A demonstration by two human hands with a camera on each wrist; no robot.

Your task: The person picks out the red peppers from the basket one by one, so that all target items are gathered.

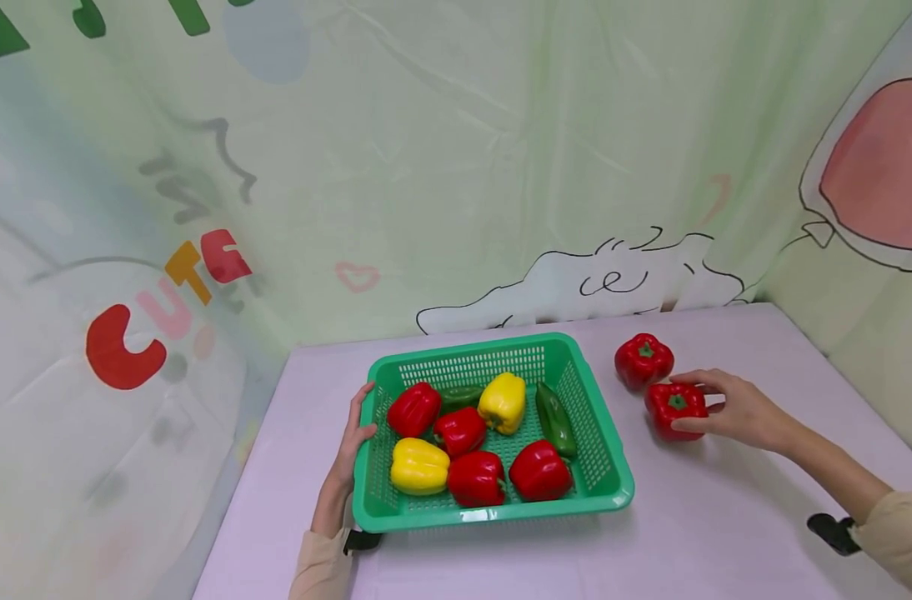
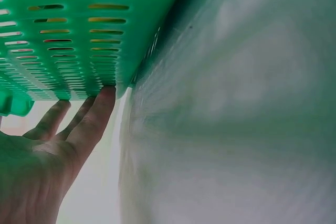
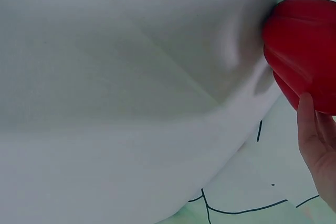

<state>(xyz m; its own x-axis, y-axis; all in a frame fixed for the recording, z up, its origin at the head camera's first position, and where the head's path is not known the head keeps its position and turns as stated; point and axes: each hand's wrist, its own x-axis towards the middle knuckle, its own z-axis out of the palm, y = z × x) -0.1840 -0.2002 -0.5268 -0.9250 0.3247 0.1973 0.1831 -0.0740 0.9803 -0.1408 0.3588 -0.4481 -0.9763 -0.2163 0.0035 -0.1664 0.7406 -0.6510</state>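
Observation:
My right hand (image 1: 737, 410) holds a red bell pepper (image 1: 672, 408) by its sides, thumb in front and fingers behind, its green stem facing up. In the right wrist view, the fingers (image 3: 310, 129) touch the glossy red pepper (image 3: 307, 51). A second red bell pepper (image 1: 642, 363) sits just behind the held one. My left hand (image 1: 348, 442) grips the left rim of a green plastic basket (image 1: 493, 523), thumb over the edge. Its fingers (image 2: 89, 127) press against the slotted outer wall (image 2: 79, 40) in the left wrist view.
Inside the basket lie several red bell peppers (image 1: 476, 479), two yellow bell peppers (image 1: 420, 467) and two long green peppers (image 1: 553, 419). The table has a pale lilac cover (image 1: 711, 517). A printed curtain (image 1: 441, 183) hangs behind and beside it.

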